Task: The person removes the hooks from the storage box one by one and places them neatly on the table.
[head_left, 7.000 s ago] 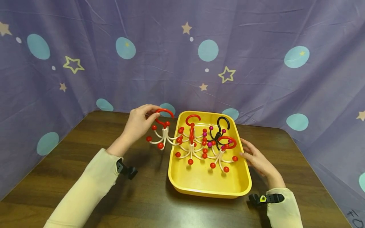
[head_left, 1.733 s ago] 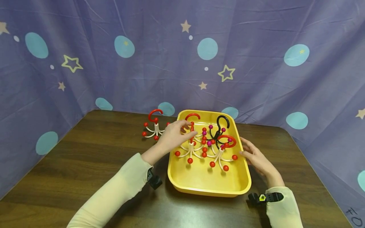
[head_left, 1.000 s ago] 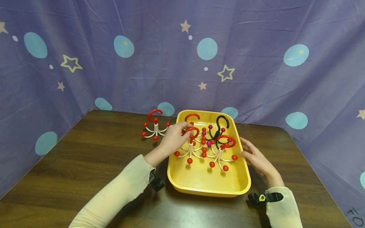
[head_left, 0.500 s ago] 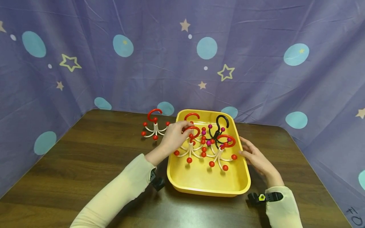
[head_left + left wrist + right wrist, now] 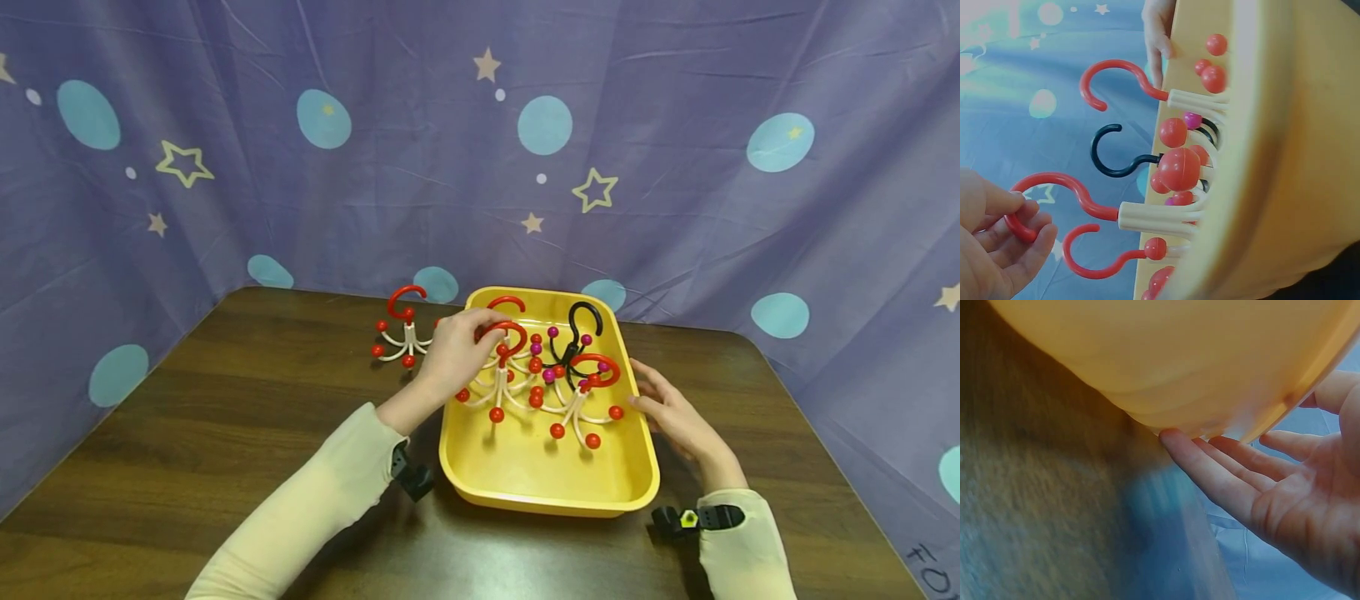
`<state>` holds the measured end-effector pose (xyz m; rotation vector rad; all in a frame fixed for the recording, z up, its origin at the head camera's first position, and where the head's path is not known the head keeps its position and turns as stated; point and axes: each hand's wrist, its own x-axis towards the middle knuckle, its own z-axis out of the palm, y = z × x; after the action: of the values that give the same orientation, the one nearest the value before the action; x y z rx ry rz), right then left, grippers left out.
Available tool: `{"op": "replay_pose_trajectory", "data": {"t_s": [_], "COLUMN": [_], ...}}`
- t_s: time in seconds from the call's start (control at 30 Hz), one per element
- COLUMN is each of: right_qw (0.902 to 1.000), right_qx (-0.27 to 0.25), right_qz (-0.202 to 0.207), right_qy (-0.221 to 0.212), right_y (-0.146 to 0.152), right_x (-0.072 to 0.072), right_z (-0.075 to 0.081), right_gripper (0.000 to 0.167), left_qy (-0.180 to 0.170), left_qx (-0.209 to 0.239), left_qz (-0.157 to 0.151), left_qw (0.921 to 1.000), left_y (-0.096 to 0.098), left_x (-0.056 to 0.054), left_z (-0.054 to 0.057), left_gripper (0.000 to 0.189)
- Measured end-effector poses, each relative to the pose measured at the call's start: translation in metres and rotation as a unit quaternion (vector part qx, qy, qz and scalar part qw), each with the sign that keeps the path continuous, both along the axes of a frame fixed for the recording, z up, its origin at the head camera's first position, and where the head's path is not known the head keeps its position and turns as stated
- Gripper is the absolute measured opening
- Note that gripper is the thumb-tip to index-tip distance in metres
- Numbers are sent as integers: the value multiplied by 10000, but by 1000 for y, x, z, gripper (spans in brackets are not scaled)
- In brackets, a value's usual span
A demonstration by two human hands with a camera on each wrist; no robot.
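Note:
My left hand point(image 5: 453, 354) pinches the red hook of a white hanger point(image 5: 501, 382) with red-tipped curved arms, over the left part of the yellow tray point(image 5: 551, 506). In the left wrist view, thumb and fingers close on the tip of that red hook point(image 5: 1094, 211). My right hand point(image 5: 678, 417) rests against the tray's right side; the right wrist view shows its straight fingers point(image 5: 1207, 472) touching the outer wall. Also in the tray are a black hanger point(image 5: 572, 354) with magenta tips, a red-hooked hanger point(image 5: 580, 404) at right, and another behind, its hook point(image 5: 507, 299) showing.
Left of the tray, another red-hooked white hanger point(image 5: 409, 337) stands on the dark wooden table point(image 5: 225, 433), partly behind my left hand. A purple curtain point(image 5: 420, 167) with stars and blue spots hangs behind the table.
Earlier my left hand held a hanger left of the tray; that one now stands on the table. The hand then took another hanger's hook, which has just risen slightly. The right hand stays put.

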<state>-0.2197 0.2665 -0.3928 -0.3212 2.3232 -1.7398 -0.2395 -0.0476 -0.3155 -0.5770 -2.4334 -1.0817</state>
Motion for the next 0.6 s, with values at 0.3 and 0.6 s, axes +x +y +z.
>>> {"op": "replay_pose_trajectory", "data": {"t_s": [0.3,0.6], "right_qw": [10000,9999], "right_qx": [71,100], "right_qz": [12,-8], "right_qy": [4,20], "right_y": [0,0], "right_x": [-1,0], "right_z": [-2,-1], "right_gripper": [64,65], "left_qy": [180,436], "left_qx": [310,567], "left_qz": [-17,-83], "left_qw": [9994,9974], "left_y": [-5,-12], "left_x": [3,5], "left_z": [8,19], "left_gripper": [16,14]}}
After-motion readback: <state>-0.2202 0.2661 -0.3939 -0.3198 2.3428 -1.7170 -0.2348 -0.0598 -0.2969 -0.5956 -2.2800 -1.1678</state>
